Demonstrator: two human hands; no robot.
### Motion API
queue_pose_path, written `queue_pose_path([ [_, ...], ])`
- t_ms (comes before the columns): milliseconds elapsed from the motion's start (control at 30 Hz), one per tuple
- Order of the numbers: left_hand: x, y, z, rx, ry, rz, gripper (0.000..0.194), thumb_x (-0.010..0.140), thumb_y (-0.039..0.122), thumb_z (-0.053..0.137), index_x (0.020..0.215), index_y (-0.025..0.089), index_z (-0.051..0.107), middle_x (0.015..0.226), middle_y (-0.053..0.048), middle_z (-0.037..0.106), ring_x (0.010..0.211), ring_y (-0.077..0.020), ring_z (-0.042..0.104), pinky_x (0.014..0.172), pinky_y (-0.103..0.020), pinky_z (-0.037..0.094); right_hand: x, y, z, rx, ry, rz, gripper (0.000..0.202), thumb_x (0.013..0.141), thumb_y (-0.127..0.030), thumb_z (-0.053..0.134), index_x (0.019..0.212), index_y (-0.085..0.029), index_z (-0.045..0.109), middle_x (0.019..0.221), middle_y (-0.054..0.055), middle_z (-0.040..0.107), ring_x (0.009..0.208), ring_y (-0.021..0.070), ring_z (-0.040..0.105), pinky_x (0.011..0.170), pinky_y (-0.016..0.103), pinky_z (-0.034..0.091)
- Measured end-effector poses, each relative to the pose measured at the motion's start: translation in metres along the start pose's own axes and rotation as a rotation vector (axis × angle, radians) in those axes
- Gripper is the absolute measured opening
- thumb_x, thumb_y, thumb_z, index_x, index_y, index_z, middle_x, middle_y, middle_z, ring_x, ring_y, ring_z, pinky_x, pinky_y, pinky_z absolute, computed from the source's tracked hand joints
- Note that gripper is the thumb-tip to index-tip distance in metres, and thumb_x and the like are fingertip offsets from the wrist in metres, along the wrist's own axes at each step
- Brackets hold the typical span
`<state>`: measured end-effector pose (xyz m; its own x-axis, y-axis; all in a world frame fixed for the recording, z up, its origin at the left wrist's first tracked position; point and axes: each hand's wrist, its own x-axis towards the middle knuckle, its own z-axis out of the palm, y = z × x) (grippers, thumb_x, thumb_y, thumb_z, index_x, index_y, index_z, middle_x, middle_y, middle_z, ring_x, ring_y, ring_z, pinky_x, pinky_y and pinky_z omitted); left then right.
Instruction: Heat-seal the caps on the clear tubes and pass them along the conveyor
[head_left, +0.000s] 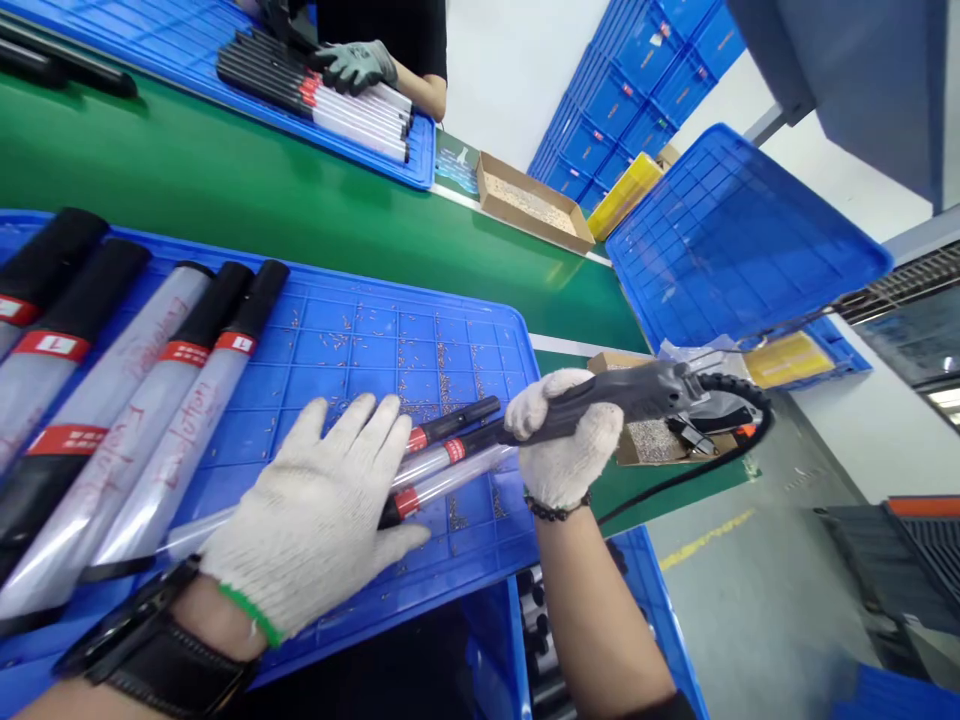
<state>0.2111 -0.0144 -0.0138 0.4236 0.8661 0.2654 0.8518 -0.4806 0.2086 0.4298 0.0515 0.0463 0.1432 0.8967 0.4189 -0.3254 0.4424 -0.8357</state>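
Note:
My left hand (311, 510), in a white knitted glove, lies with its fingers spread over several slim clear tubes (439, 480) with black ends and red bands. In my right hand (566, 435), also gloved, is a dark grey power screwdriver (622, 395) with a black cable; its tip is near the tubes' right end. The tubes rest on a blue tray (360, 350) strewn with small screws. Larger clear tubes (176, 430) with black caps, red bands and handwriting lie at the tray's left.
Across the green table (315, 215), a person's gloved hand (356, 65) rests on a row of tubes (360, 120). Cardboard boxes of screws (532, 205) stand at the right. Stacked blue crates (622, 90) are behind; a crate of tubes sits below.

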Motion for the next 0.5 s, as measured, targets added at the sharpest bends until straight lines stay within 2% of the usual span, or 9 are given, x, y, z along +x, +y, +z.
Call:
queue_pose_path([
  [133, -0.004, 0.004, 0.004, -0.023, -0.004, -0.020, 0.093, 0.082, 0.048, 0.087, 0.161, 0.008, 0.058, 0.166, -0.033, 0.061, 0.158, -0.0553, 0.055, 0.132, -0.080, 0.038, 0.007, 0.014, 0.012, 0.051, 0.002, 0.020, 0.048, 0.090, -0.072, 0.083, 0.088, -0.027, 0.065, 0.058, -0.007, 0.056, 0.046, 0.0142, 0.050, 0.049, 0.028, 0.046],
  [267, -0.005, 0.005, 0.005, -0.032, -0.019, -0.029, 0.095, 0.081, 0.049, 0.087, 0.161, 0.007, 0.058, 0.165, -0.033, 0.063, 0.157, -0.0550, 0.056, 0.132, -0.080, 0.037, 0.012, 0.029, 0.020, 0.029, -0.016, 0.078, 0.059, 0.084, -0.081, 0.084, 0.089, -0.027, 0.062, 0.057, -0.009, 0.053, 0.045, 0.0133, 0.048, 0.048, 0.028, 0.045],
  [500, 0.000, 0.004, 0.000, -0.069, -0.049, -0.052, 0.094, 0.080, 0.050, 0.089, 0.159, 0.010, 0.060, 0.161, -0.030, 0.067, 0.154, -0.0529, 0.058, 0.133, -0.077, 0.038, 0.013, 0.039, 0.019, 0.068, -0.034, 0.047, 0.050, 0.088, -0.072, 0.086, 0.086, -0.027, 0.064, 0.057, -0.008, 0.056, 0.045, 0.0131, 0.049, 0.048, 0.027, 0.045],
])
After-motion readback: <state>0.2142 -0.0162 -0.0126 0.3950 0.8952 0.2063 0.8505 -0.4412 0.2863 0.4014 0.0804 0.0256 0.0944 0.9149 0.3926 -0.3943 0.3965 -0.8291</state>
